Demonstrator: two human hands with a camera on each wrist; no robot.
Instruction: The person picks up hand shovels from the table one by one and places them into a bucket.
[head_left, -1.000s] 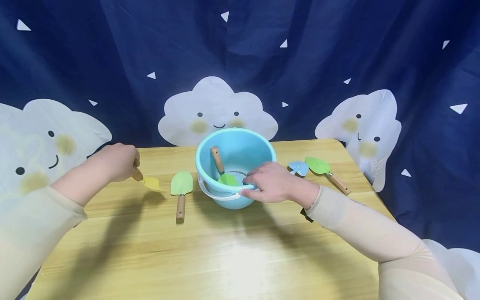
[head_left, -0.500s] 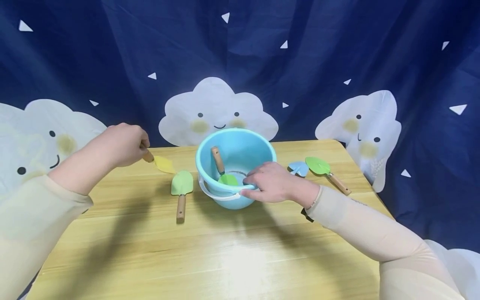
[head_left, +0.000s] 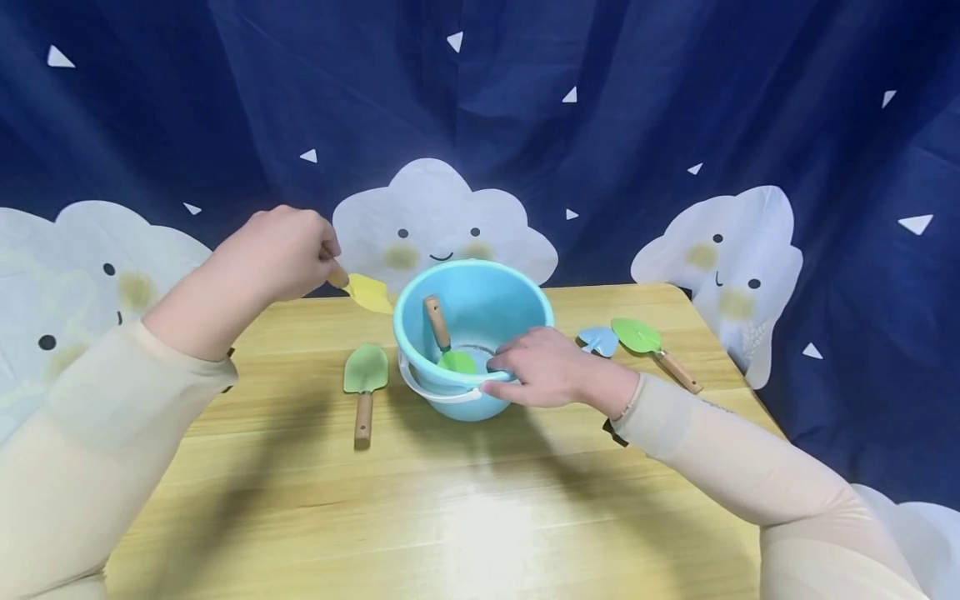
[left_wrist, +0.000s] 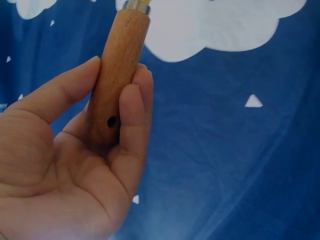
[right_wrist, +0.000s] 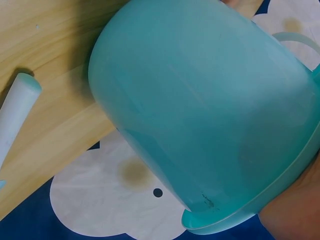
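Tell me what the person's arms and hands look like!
The left sleeve and right sleeve are long and pale cream, ending near the wrists. A small black piece shows by the end of the right one; I can't tell what it is. The left hand and right hand wear no gloves.

No readable text, label, brand, number or sign.
In the right wrist view, a small dark mark (right_wrist: 207,201) stands on the outside of the bucket (right_wrist: 200,100), near its rim; whether it is print or a smudge cannot be told. In the head view, a faint dark marking (head_left: 717,406) shows at the upper edge of the right sleeve (head_left: 701,437), too small to make out, and a thin curved line at the bottom inside the bucket is likewise unreadable.
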